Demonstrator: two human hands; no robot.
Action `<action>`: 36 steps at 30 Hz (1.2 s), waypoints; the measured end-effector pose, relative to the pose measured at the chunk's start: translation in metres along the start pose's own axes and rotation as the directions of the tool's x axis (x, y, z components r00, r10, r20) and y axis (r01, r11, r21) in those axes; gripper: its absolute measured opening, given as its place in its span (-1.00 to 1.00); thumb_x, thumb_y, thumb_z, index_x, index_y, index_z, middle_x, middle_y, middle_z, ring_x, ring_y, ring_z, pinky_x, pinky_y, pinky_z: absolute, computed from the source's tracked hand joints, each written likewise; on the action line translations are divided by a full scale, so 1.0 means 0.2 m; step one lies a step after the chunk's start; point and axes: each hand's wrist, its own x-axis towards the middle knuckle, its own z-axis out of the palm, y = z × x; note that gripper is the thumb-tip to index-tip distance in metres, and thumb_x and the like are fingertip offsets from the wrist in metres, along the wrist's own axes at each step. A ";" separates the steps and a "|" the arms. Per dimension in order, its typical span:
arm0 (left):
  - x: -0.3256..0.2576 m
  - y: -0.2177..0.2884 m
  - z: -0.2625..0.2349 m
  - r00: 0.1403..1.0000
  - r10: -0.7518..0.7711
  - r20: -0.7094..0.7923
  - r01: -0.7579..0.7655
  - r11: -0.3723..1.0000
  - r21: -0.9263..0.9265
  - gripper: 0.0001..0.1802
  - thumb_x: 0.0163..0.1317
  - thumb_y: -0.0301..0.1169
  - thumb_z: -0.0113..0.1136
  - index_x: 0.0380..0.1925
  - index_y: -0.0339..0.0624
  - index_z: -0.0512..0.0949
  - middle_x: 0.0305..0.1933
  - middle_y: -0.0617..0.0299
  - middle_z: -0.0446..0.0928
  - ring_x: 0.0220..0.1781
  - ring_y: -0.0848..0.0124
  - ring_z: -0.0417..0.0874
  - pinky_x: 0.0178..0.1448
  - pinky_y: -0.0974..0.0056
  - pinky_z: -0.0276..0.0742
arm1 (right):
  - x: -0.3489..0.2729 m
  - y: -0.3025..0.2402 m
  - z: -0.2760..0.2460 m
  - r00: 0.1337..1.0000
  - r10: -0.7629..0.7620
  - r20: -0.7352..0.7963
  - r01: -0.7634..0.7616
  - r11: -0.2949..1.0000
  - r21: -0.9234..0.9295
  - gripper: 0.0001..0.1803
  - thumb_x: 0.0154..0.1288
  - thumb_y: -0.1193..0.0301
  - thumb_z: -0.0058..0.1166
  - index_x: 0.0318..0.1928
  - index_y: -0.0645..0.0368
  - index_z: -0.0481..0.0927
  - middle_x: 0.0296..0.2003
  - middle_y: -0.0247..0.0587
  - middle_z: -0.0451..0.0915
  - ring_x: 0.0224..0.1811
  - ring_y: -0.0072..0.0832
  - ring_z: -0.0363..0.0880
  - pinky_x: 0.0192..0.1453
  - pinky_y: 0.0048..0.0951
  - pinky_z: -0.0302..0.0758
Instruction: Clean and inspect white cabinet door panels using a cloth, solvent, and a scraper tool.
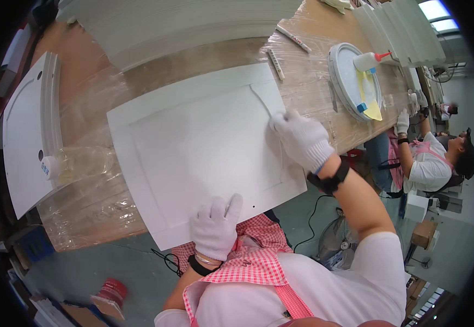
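Note:
A white rectangular panel (193, 147) with a recessed inner border lies on the wrapped table, its near edge overhanging toward my body. On its near edge rests my left hand (215, 226) in a white knitted glove, fingers outstretched and lying flat. My right hand (302, 139), gloved the same way, is closed at the panel's right side with its fingertips pressed together. A thin grey line (260, 99) runs from those fingertips toward the far right corner; I cannot tell whether it is a slim strip or a mark. What the fingers grip is hidden.
Stacked white panels stand beyond (193, 27) and at left (27, 136). A clear bottle (79, 164) lies between. Two markers (275, 64) and a round lid (346, 73) bearing a red-tipped squeeze bottle (365, 61) are at right. A co-worker (430, 163) works further right.

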 end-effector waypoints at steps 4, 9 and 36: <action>0.01 0.00 0.01 1.000 -0.016 0.027 0.016 1.000 0.010 -0.48 0.00 -0.45 0.21 0.03 0.19 0.75 -0.27 0.34 0.40 -0.27 0.23 0.43 -0.22 0.08 0.37 | 0.39 -0.02 -0.07 0.994 -0.044 -0.103 0.046 0.999 0.017 -0.82 0.44 0.33 0.00 0.00 0.01 0.53 -0.01 -0.02 0.59 -0.16 0.04 0.72 -0.17 0.00 0.65; 0.01 -0.03 0.01 1.000 -0.024 0.015 0.024 1.000 0.010 -0.48 0.00 -0.44 0.22 0.03 0.21 0.74 -0.28 0.35 0.40 -0.30 0.24 0.43 -0.26 0.10 0.37 | 0.12 -0.02 0.01 0.996 0.070 -0.056 -0.065 0.994 0.092 -0.81 0.47 0.29 0.00 0.02 -0.08 0.56 -0.03 0.01 0.59 -0.13 0.08 0.70 -0.13 0.05 0.63; 0.01 0.00 0.02 1.000 -0.014 -0.017 0.015 0.997 0.073 -0.50 -0.01 -0.43 0.23 0.00 0.23 0.76 -0.32 0.39 0.42 -0.28 0.24 0.43 -0.25 0.10 0.35 | 0.16 0.10 0.07 0.965 0.078 -0.251 -0.005 0.959 0.282 -0.82 0.45 0.29 0.08 -0.01 -0.04 0.61 -0.05 0.09 0.61 -0.09 0.09 0.68 -0.04 0.02 0.62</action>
